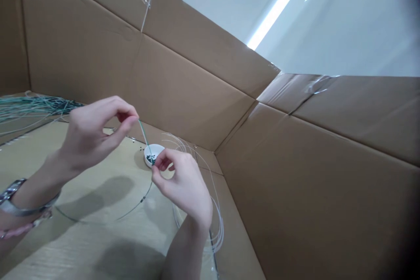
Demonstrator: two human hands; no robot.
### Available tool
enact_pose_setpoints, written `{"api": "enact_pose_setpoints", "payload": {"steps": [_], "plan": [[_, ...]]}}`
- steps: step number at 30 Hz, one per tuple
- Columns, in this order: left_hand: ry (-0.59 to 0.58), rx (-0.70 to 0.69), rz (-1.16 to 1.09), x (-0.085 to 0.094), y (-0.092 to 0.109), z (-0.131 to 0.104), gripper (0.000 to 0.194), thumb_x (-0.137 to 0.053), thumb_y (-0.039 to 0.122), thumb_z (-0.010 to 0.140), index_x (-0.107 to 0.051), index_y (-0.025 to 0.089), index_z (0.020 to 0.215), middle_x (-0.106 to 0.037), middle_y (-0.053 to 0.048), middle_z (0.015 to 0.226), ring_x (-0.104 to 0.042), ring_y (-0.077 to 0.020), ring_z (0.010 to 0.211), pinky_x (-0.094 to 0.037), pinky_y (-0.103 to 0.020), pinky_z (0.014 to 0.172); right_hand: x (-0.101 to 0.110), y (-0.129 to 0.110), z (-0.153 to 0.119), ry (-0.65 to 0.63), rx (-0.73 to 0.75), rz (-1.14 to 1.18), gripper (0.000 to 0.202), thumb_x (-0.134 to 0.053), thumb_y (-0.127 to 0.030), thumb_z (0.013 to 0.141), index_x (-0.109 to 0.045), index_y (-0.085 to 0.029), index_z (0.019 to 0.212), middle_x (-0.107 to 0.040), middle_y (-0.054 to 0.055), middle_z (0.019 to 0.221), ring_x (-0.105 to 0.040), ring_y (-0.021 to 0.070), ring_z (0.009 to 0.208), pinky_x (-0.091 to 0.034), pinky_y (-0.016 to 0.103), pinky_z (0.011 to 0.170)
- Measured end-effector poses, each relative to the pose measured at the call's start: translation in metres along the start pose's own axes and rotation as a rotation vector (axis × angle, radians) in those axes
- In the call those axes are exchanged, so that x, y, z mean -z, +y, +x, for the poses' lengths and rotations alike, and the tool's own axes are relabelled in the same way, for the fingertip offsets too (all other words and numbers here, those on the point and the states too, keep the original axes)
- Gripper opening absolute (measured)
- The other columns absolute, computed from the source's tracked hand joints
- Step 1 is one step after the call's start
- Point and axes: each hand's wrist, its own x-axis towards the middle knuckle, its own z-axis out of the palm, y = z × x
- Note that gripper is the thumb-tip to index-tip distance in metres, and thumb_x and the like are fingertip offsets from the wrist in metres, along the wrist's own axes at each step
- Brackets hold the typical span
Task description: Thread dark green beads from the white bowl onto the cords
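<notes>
Two bare hands are noted on one green strand [143,131], which slants above a white bowl [157,148]; clock positions here are read from that bowl. The left hand [98,135], between nine and ten o'clock, has thumb and fingertip closed in a pinch on the strand's upper part. The right hand [184,179], at four o'clock, has thumb and forefinger drawn together on the same strand near the rim; from where I stand, I cannot tell whether a bead is caught there too. Below that grip the strand curves off toward seven o'clock, bearing a small dark piece [142,200]. In my judgement it is very light, springy and rather smooth, best taken by the fingertips close to its end. The dark beads [150,158] appear hard and likely to roll. The table [42,148] is pale and flat, crossed by shadows. A bundle of green strands [39,106] lies well out past the left hand; a coil of clear line [221,224] lies at four o'clock. Cardboard walls [193,105] enclose the station, with a strip light [278,8] overhead between one and two.
</notes>
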Motion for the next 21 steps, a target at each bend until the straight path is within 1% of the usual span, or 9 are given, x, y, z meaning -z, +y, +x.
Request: {"api": "enact_pose_setpoints", "payload": {"steps": [3,5,8,10,12,15,17,19,21], "plan": [[-0.145,0.005,-0.13,-0.006,0.003,-0.003,0.007,-0.057,0.013,0.087,-0.057,0.017,0.08,-0.06,0.001,0.072,-0.054,-0.0073,0.063,-0.039,-0.018,0.06,-0.003,0.003,0.006,0.013,0.019,0.206,0.025,-0.063,-0.031,0.079,-0.06,-0.02,0.102,-0.069,0.002,0.09,-0.064,0.0145,0.085,-0.052,0.031,0.078],[-0.228,0.061,-0.205,-0.014,0.005,-0.006,0.008,-0.055,0.016,0.089,-0.058,0.017,0.081,-0.061,0.002,0.072,-0.055,-0.0075,0.062,-0.041,-0.018,0.06,-0.009,0.004,0.013,0.016,0.056,0.402,0.029,-0.053,-0.037,0.088,-0.054,-0.02,0.111,-0.067,0.002,0.087,-0.064,0.0119,0.081,-0.053,0.027,0.074],[-0.271,0.193,-0.304,-0.03,0.002,-0.011,0.011,-0.055,0.022,0.089,-0.061,0.017,0.081,-0.063,0.001,0.073,-0.058,-0.0087,0.064,-0.045,-0.018,0.062,-0.019,0.009,0.024,0.059,0.065,0.465,0.019,-0.041,-0.035,0.094,-0.051,-0.02,0.099,-0.054,-0.005,0.065,-0.054,0.0079,0.06,-0.046,0.02,0.057],[-0.288,0.281,-0.381,-0.04,-0.006,-0.013,0.013,-0.057,0.026,0.088,-0.063,0.017,0.081,-0.065,-0.001,0.075,-0.061,-0.0097,0.067,-0.048,-0.018,0.064,-0.023,0.013,0.029,0.142,0.049,0.41,0.017,-0.043,-0.034,0.094,-0.048,-0.019,0.087,-0.047,-0.006,0.061,-0.047,0.0068,0.055,-0.038,0.018,0.051],[-0.274,0.377,-0.445,-0.044,-0.014,-0.014,0.014,-0.06,0.029,0.086,-0.066,0.017,0.083,-0.067,-0.002,0.078,-0.063,-0.0106,0.072,-0.05,-0.017,0.067,-0.022,0.014,0.03,0.195,0.044,0.393,0.018,-0.044,-0.032,0.093,-0.046,-0.019,0.081,-0.044,-0.006,0.062,-0.043,0.0059,0.054,-0.033,0.017,0.049],[-0.116,0.489,-0.526,-0.039,-0.023,-0.011,0.014,-0.062,0.032,0.086,-0.068,0.019,0.086,-0.069,-0.002,0.081,-0.066,-0.0102,0.074,-0.051,-0.017,0.069,-0.012,0.013,0.026,0.277,0.039,0.436,0.016,-0.044,-0.032,0.093,-0.045,-0.019,0.082,-0.04,-0.007,0.06,-0.037,0.0045,0.05,-0.029,0.016,0.045],[-0.015,0.505,-0.552,-0.03,-0.024,-0.009,0.012,-0.062,0.032,0.086,-0.068,0.021,0.084,-0.068,0.0,0.077,-0.064,-0.009,0.069,-0.051,-0.016,0.066,-0.005,0.009,0.019,0.362,0.043,0.46,0.017,-0.046,-0.032,0.092,-0.047,-0.019,0.081,-0.039,-0.007,0.06,-0.035,0.0041,0.049,-0.028,0.016,0.044],[-0.061,0.451,-0.494,-0.022,-0.023,-0.008,0.01,-0.063,0.03,0.084,-0.067,0.022,0.081,-0.067,0.001,0.075,-0.062,-0.0087,0.068,-0.049,-0.016,0.065,-0.001,0.005,0.012,0.411,0.059,0.474,0.018,-0.049,-0.031,0.091,-0.05,-0.018,0.079,-0.039,-0.007,0.059,-0.034,0.0039,0.049,-0.026,0.016,0.043],[-0.257,0.362,-0.352,-0.023,-0.025,-0.009,0.011,-0.063,0.032,0.083,-0.066,0.022,0.081,-0.067,0.001,0.078,-0.061,-0.0105,0.071,-0.047,-0.019,0.067,0.0,0.001,0.006,0.401,0.08,0.477,0.019,-0.05,-0.032,0.092,-0.052,-0.018,0.079,-0.04,-0.006,0.059,-0.034,0.004,0.049,-0.025,0.016,0.043]]}}
